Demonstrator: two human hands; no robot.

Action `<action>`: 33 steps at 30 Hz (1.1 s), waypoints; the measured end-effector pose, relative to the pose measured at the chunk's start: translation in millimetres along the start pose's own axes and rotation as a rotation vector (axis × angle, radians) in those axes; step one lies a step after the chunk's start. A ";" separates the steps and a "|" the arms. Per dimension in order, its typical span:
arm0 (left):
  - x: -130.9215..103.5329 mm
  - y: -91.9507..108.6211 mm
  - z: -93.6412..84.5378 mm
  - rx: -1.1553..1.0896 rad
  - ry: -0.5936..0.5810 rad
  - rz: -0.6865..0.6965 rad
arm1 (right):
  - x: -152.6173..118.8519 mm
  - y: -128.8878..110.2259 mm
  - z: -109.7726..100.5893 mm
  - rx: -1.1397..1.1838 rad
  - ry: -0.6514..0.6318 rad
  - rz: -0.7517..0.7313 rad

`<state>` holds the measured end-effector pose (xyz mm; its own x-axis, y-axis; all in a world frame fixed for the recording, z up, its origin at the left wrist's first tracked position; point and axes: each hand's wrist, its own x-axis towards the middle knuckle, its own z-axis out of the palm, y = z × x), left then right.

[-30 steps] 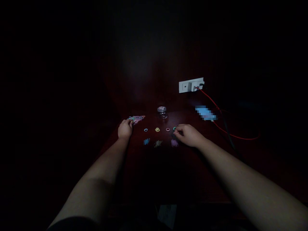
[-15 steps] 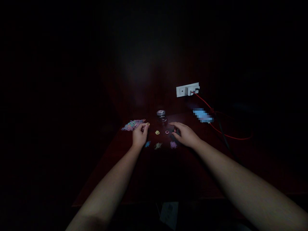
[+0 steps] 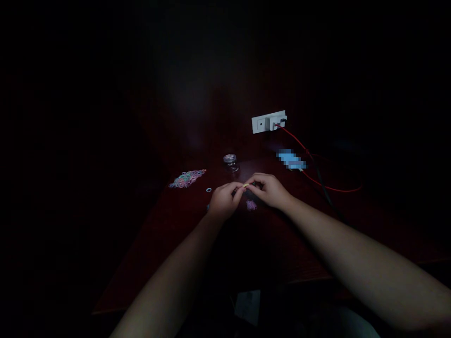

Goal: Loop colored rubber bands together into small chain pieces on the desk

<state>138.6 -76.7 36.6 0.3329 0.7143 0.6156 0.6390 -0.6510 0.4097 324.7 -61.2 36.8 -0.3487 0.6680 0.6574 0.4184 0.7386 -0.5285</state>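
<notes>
Fingertips of both hands meet at a small yellow elastic band (image 3: 245,185) above the dark red table. My left hand (image 3: 224,199) is closed on its left side. From the right, my right hand (image 3: 270,191) pinches the same band between thumb and forefinger. Just below the hands lies a small bunch of purple bands (image 3: 251,205). A light blue band ring (image 3: 208,190) rests left of my left hand, which hides most of a blue bunch. Farther left is a mixed heap of coloured elastic bands (image 3: 186,179).
Behind the hands stands a small clear lidded jar (image 3: 230,161). A phone with a blurred bright screen (image 3: 291,159) lies to the right, near a red cable (image 3: 315,182). A white wall socket (image 3: 269,122) holds a plug. The table's front edge (image 3: 292,280) runs below.
My left hand has moved right, carrying the yellow band to my right hand, which now pinches it too. The light blue ring has come into view; the middle bunches are now covered.
</notes>
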 end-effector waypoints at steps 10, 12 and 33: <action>-2.6 2.4 -1.9 0.020 0.028 0.056 | -2.7 1.6 3.1 0.035 -0.037 0.183; -2.3 2.9 -2.7 0.011 0.024 0.067 | -3.2 2.1 3.5 0.050 -0.050 0.186; -3.4 -0.4 -2.9 -0.173 -0.101 0.065 | -4.7 1.8 3.2 0.050 -0.121 0.223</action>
<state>135.3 -79.6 36.3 0.4429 0.6858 0.5775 0.4881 -0.7247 0.4863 324.4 -62.7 31.0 -0.3514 0.8187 0.4541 0.4553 0.5732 -0.6812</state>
